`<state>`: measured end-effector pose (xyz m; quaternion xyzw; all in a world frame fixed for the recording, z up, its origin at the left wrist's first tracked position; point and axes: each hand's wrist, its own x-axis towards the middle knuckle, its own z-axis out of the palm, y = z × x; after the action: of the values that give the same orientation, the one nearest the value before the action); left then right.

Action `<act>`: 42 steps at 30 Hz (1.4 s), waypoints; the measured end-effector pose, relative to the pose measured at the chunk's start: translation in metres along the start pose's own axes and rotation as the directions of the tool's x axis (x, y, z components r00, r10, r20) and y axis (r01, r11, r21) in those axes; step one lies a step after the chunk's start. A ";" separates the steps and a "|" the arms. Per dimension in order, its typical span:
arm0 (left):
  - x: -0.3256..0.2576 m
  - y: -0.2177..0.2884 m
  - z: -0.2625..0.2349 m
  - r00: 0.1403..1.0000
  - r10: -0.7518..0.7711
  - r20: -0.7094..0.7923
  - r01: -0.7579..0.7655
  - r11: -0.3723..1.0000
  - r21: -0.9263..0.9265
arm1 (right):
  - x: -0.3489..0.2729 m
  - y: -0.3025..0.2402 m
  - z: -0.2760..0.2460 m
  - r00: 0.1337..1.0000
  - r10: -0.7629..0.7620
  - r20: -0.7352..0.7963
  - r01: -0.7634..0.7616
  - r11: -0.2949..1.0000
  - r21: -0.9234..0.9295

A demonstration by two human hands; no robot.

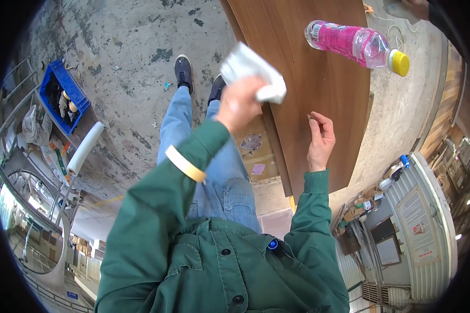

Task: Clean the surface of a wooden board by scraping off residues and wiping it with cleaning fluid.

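My left hand (pixel 240 107) is closed around a folded white cloth (pixel 250 68), held at the left edge of a brown wood-grain panel (pixel 303 73); cloth and hand are slightly blurred. A pale ring, looking like a roll of tape (pixel 185 163), sits around my left sleeve. Over the panel, my right hand (pixel 321 143) has thumb and fingertips pinched together; anything between them is too small to make out. Beyond it on the panel lies a clear plastic bottle (pixel 352 43) with a pink label and yellow cap.
Far right, another person's hand (pixel 406 9) shows beside the panel. On the concrete floor at left stands a blue crate (pixel 83 104) with items inside, near a white roll (pixel 85 148) and plastic bags (pixel 35 125). A white corrugated partition (pixel 423 224) stands at right.
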<state>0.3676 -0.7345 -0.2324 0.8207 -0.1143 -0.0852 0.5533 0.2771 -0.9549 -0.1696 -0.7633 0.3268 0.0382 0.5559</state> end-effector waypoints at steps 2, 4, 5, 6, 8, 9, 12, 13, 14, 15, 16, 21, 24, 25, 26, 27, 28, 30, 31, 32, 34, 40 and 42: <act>0.057 -0.034 -0.025 0.966 -0.077 -0.247 0.077 0.997 -0.012 | 0.005 0.001 -0.001 1.000 -0.010 0.018 0.009 0.999 0.041; 0.123 -0.045 -0.070 0.945 -0.192 -0.263 0.201 0.980 0.008 | 0.011 -0.005 -0.003 0.999 -0.020 0.032 0.016 0.992 0.124; 0.131 -0.041 -0.077 0.932 -0.233 -0.279 0.228 0.972 -0.051 | 0.016 -0.015 0.003 0.999 -0.011 0.037 0.002 0.973 0.230; 0.135 -0.037 -0.074 0.918 -0.275 -0.287 0.249 0.961 -0.124 | 0.021 -0.025 0.005 0.999 -0.002 0.033 -0.009 0.946 0.323; 0.089 -0.035 -0.033 0.968 -0.106 -0.226 0.115 0.993 0.026 | 0.038 -0.040 0.003 0.999 -0.051 0.009 0.047 0.963 0.264; 0.055 -0.024 -0.015 0.969 -0.053 -0.243 0.051 0.999 -0.017 | 0.046 -0.049 0.002 0.997 -0.076 0.006 0.072 0.964 0.255; -0.027 0.009 0.005 0.919 -0.321 0.227 0.358 0.922 -0.146 | 0.085 -0.064 0.003 0.977 -0.202 0.070 0.181 0.956 0.232; -0.046 0.010 0.003 0.859 -0.379 0.343 0.464 0.860 -0.213 | 0.093 -0.079 0.017 0.979 -0.195 0.060 0.167 0.935 0.312; -0.066 0.002 0.004 0.849 -0.439 0.296 0.517 0.807 -0.285 | 0.101 -0.093 0.025 0.976 -0.207 0.068 0.175 0.931 0.321; -0.081 -0.004 0.003 0.829 -0.496 0.259 0.559 0.746 -0.361 | 0.108 -0.103 0.031 0.960 -0.236 0.148 0.183 0.935 0.304; -0.078 0.007 -0.005 0.733 -0.611 0.299 0.660 0.532 -0.530 | 0.114 -0.107 0.030 0.942 -0.255 0.217 0.191 0.942 0.277; -0.051 -0.007 -0.082 0.559 -0.771 0.306 0.614 0.136 -0.778 | 0.147 -0.108 0.044 0.908 -0.304 0.288 0.192 0.913 0.360; -0.040 -0.016 -0.107 0.603 -0.759 0.247 0.489 0.106 -0.866 | 0.136 -0.120 0.053 0.894 -0.320 0.312 0.215 0.920 0.328; -0.036 -0.014 -0.110 0.640 -0.736 0.221 0.429 0.103 -0.897 | 0.129 -0.121 0.048 0.894 -0.267 0.361 0.189 0.953 0.238; -0.033 -0.012 -0.113 0.638 -0.740 0.213 0.422 0.105 -0.901 | 0.119 -0.121 0.045 0.876 -0.242 0.417 0.163 0.963 0.215; -0.029 -0.008 -0.116 0.666 -0.711 0.227 0.389 0.071 -0.919 | 0.107 -0.122 0.040 0.857 -0.214 0.468 0.141 0.972 0.186; -0.028 -0.008 -0.118 0.693 -0.680 0.238 0.356 0.036 -0.934 | 0.092 -0.123 0.040 0.834 -0.203 0.513 0.123 0.975 0.185; -0.030 -0.008 -0.121 0.717 -0.651 0.248 0.361 0.043 -0.932 | 0.058 -0.126 0.045 0.776 -0.110 0.621 0.021 0.989 0.149; -0.030 -0.006 -0.120 0.718 -0.643 0.268 0.364 0.018 -0.931 | 0.042 -0.130 0.047 0.729 -0.016 0.684 -0.050 0.996 0.076; -0.030 -0.003 -0.120 0.718 -0.633 0.289 0.368 -0.007 -0.930 | 0.026 -0.131 0.052 0.692 0.080 0.717 -0.150 0.988 0.034; -0.029 0.005 -0.120 0.729 -0.616 0.297 0.355 -0.031 -0.934 | -0.002 -0.125 0.059 0.627 0.216 0.749 -0.265 0.963 -0.056; -0.034 0.010 -0.121 0.738 -0.584 0.338 0.383 -0.049 -0.922 | -0.041 -0.101 0.065 0.444 0.412 0.796 -0.631 0.774 -0.048; -0.036 0.009 -0.119 0.732 -0.586 0.348 0.396 -0.049 -0.917 | -0.046 -0.097 0.064 0.436 0.436 0.787 -0.724 0.690 0.019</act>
<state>0.3640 -0.6220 -0.1793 0.2618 0.3107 -0.2668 0.8739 0.3126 -0.8621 -0.0947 -0.4022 0.3228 0.4720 0.7150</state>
